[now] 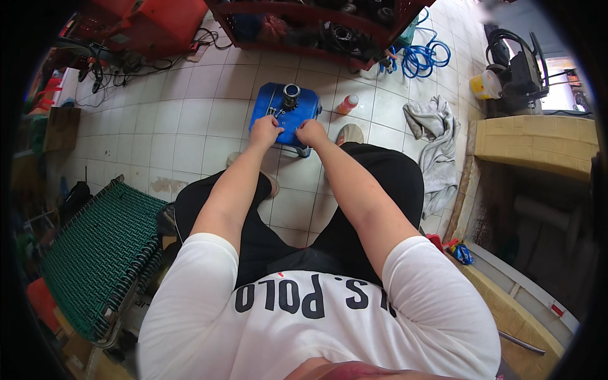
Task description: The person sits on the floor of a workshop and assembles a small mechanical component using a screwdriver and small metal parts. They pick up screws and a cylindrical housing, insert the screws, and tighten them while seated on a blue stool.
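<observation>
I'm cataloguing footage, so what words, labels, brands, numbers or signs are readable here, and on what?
White shirt: large dark lettering, upside down in view; wording not copied.
White-and-yellow bucket: markings too small to read.
Red-and-white label on the grey rail: too small to read.
Nothing else legible.

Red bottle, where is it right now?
Head view, upper middle: the red bottle is on the tiled floor, just right of the blue unit and left of the grey cloth.
</observation>
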A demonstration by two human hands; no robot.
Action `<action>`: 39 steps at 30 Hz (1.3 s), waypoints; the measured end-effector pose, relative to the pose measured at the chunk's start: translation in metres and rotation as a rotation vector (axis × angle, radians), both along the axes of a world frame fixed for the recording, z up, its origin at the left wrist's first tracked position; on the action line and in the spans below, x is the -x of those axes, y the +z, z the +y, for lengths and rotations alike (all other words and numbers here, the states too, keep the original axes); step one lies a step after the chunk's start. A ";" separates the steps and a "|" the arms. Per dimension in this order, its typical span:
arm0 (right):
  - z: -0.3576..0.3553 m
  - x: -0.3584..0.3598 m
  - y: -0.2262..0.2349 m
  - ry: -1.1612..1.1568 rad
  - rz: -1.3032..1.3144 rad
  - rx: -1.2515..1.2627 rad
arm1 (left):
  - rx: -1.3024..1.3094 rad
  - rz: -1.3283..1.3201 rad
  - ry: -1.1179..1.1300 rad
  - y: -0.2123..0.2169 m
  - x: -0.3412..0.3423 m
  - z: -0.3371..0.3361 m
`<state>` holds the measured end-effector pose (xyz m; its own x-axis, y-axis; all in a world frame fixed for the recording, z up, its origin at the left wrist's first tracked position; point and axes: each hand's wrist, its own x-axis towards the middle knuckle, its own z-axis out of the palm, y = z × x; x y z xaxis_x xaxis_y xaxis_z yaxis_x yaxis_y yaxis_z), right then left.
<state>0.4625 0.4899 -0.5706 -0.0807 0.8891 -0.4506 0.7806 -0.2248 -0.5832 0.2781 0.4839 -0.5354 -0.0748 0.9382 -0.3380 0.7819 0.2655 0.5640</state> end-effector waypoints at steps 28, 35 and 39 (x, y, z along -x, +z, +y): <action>0.004 0.015 0.000 -0.326 0.403 0.260 | -0.242 0.215 -0.075 -0.002 -0.003 0.008; 0.012 0.017 0.025 -0.307 0.418 0.263 | -0.199 -0.114 0.096 0.010 -0.003 0.013; 0.020 0.022 0.078 -0.393 0.653 0.445 | 0.033 -0.647 0.181 0.035 0.014 0.011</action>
<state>0.4404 0.5097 -0.4927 -0.1682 0.6597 -0.7325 0.1408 -0.7194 -0.6802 0.2643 0.4944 -0.5009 -0.0027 0.9181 -0.3963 0.2302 0.3862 0.8932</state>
